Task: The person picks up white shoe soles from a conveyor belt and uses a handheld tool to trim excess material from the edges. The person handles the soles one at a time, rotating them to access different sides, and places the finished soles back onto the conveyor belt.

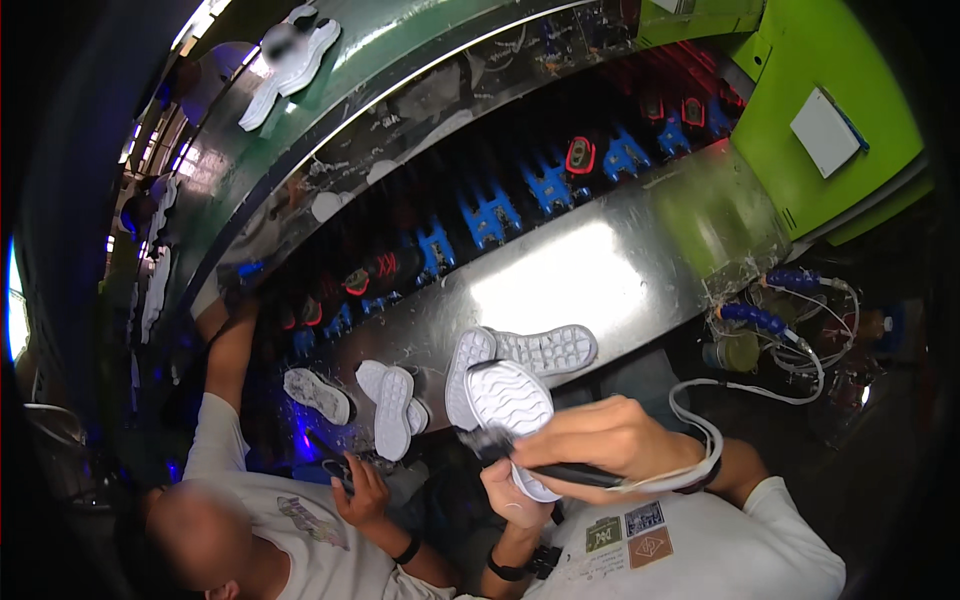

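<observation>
My left hand (516, 494) is closed round the lower part of a white shoe sole (508, 398), which has wavy ridges on its face and is held tilted above the bench edge. In my right hand (612, 438) is a brush with a black handle and dark bristles (488, 442); the bristles lie over the middle of the sole, and I cannot tell whether they touch it. A pale tube (712, 440) trails from the brush handle round my right wrist. Just beyond the sole, two more white soles (552, 348) with gridded faces rest on the metal bench.
Several soles (394, 412) lie farther left, near a co-worker's hand (362, 492) holding a dark tool. Beyond the metal bench (690, 205) runs a line with blue holders (490, 218). White soles (262, 104) lie on a green belt. A green cabinet (775, 120) and blue segmented hoses (752, 318) are at right.
</observation>
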`<act>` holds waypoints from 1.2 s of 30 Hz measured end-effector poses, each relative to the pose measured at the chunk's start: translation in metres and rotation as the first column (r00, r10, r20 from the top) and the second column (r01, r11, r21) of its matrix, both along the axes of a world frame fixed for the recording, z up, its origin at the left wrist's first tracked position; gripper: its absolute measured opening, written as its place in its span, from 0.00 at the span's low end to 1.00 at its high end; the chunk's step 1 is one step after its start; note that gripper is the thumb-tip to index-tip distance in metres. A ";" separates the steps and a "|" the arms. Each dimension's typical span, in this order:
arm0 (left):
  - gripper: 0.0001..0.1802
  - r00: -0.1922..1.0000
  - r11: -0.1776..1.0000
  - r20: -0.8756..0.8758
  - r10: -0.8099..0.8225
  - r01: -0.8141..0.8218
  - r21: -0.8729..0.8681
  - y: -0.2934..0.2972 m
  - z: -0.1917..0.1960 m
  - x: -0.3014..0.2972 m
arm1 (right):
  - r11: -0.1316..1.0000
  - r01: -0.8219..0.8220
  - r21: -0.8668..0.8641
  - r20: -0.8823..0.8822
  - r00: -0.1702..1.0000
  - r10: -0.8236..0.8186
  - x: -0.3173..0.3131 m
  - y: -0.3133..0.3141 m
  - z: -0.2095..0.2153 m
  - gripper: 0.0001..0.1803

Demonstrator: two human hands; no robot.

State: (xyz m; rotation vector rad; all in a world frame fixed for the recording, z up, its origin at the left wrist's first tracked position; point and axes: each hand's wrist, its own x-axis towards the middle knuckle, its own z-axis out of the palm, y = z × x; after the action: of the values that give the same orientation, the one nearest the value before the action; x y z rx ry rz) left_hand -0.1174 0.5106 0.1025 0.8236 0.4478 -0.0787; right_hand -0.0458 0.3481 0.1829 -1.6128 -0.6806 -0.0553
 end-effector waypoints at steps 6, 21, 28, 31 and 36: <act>0.32 0.965 0.906 0.235 -0.115 0.199 -0.372 -0.022 0.001 0.043 | 0.984 0.173 -0.035 -0.075 0.982 -0.175 -0.031 -0.004 -0.004 0.13; 0.24 0.205 0.219 0.095 -0.974 0.960 0.177 0.020 0.052 0.146 | 0.967 -0.214 -0.139 -0.012 0.977 0.214 -0.039 -0.040 0.000 0.17; 0.31 0.818 0.816 0.142 -0.558 0.572 -0.086 0.068 0.058 0.091 | 0.971 -0.027 0.238 -0.247 0.965 0.087 -0.009 -0.054 0.002 0.14; 0.32 0.963 0.841 0.056 -0.264 0.258 -0.475 0.043 -0.002 0.083 | 0.964 0.262 0.032 -0.215 0.944 -0.250 -0.002 -0.040 0.008 0.14; 0.31 0.996 0.911 0.087 -0.019 0.053 -0.410 0.005 -0.003 0.050 | 0.957 0.283 -0.064 0.004 0.959 -0.284 0.031 -0.010 0.014 0.15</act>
State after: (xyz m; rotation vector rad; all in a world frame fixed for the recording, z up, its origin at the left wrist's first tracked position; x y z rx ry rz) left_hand -0.0675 0.5161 0.0992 0.4161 0.3229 -0.1674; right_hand -0.0144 0.3377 0.1966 -1.7624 -0.4460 -0.2414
